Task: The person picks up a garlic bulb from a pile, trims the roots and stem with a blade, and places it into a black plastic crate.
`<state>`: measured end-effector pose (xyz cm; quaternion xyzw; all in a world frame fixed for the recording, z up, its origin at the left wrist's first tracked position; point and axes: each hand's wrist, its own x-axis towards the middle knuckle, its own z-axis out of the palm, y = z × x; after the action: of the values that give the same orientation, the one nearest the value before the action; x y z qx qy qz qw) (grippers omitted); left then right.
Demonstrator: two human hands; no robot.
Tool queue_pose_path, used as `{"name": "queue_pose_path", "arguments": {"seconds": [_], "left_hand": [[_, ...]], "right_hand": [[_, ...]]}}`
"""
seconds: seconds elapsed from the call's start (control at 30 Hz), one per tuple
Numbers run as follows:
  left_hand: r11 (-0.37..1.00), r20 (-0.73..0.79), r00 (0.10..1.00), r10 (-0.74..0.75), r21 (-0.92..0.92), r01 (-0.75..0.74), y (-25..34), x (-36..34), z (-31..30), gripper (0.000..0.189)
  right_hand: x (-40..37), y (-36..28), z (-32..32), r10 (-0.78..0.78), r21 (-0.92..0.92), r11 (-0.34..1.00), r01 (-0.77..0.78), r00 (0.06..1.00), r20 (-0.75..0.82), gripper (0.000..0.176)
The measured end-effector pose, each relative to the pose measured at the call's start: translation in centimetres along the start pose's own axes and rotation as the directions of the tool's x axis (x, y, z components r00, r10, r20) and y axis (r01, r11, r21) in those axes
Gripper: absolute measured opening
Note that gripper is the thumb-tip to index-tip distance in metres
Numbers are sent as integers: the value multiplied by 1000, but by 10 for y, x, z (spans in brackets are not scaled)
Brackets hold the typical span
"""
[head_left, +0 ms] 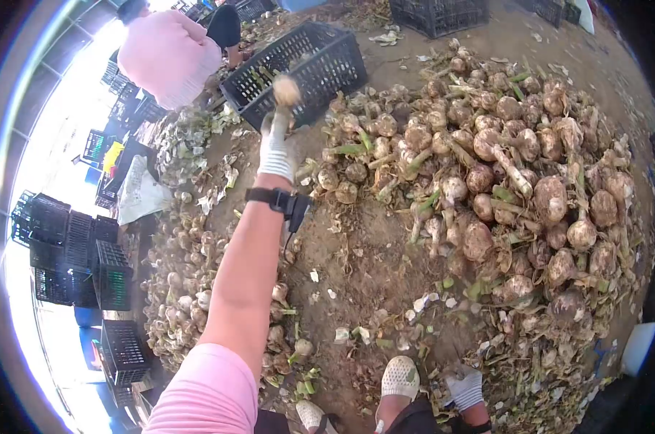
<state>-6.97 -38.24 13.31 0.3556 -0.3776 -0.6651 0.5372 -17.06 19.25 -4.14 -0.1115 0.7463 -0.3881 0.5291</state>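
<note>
Stretched far forward, my left hand [275, 145] in a white glove is closed around the stem of a garlic bulb [287, 92]. The bulb points away from me and overlaps the near side of a black plastic crate [334, 69], which has some green stalks inside. My right hand [463, 387], also gloved, is low beside my right shoe [400, 377], at the edge of the large garlic pile [486, 159]. Its soiled fingers blend into the litter, and I cannot tell whether they hold anything. Bulbs in the pile are muddy, many with stalks attached.
Another heap of garlic bulbs [186, 289] lies left of my arm. A person in a pink top [168, 54] crouches at the upper left. Stacked black crates [63, 239] and a white sack [141, 192] stand on the left. Another crate [439, 16] is at the back.
</note>
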Motion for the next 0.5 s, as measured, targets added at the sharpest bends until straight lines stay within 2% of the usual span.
{"name": "queue_pose_path", "arguments": {"seconds": [0.03, 0.07, 0.1, 0.13, 0.17, 0.2, 0.23, 0.27, 0.3, 0.4, 0.43, 0.47, 0.5], "left_hand": [[991, -29, 993, -117, 57, 119, -15, 20, -8, 52], [963, -64, 969, -237, 113, 243, -30, 33, -8, 56], [852, 39, 978, -206, 499, 160, -45, 19, -3, 55], [639, 8, 965, -260, 751, 166, -51, -25, 17, 54], [632, 82, 928, -363, 754, 181, -107, -18, -9, 60], [628, 160, 877, -454, 756, 187, -164, -11, -32, 67], [299, 213, 836, -506, 952, -62, -155, -48, -5, 74], [-66, 245, 793, -558, 939, -337, -141, -85, 28, 82], [-114, 199, 763, -615, 935, -336, -161, -89, 38, 91], [-141, 38, 781, -623, 977, -160, -206, -97, 65, 88], [-68, -38, 767, -641, 998, -7, -210, -94, 64, 88], [-62, -60, 763, -644, 998, 26, -219, -89, 58, 89], [-68, -85, 730, -678, 996, 53, -233, -83, 44, 90]], "right_hand": [[-3, -8, 3, 108, 138, 985, -101, 993, -45, 13], [2, -12, 1, 107, 142, 985, -100, 993, -43, 13], [3, -17, -3, -365, -330, 884, 331, 930, -44, 18], [-4, -19, -9, -690, -695, 431, 576, 706, 157, 24], [-12, -48, -2, -200, -422, 893, 157, 978, -60, 26], [-13, -39, -4, -167, -420, 900, 113, 982, -93, 26], [-8, -23, -2, -190, -432, 893, 129, 977, -100, 25], [-3, -16, -3, -225, -446, 881, 159, 970, -97, 25], [-7, -25, -5, -212, -451, 881, 143, 971, -107, 25], [-25, -57, -8, -105, -364, 929, 66, 990, -89, 24], [-28, -61, -8, -50, -291, 956, 20, 994, -94, 23], [-30, -62, -8, 0, -214, 977, -21, 996, -95, 23], [-26, -46, -9, -53, -265, 964, 21, 992, -113, 21]]}}
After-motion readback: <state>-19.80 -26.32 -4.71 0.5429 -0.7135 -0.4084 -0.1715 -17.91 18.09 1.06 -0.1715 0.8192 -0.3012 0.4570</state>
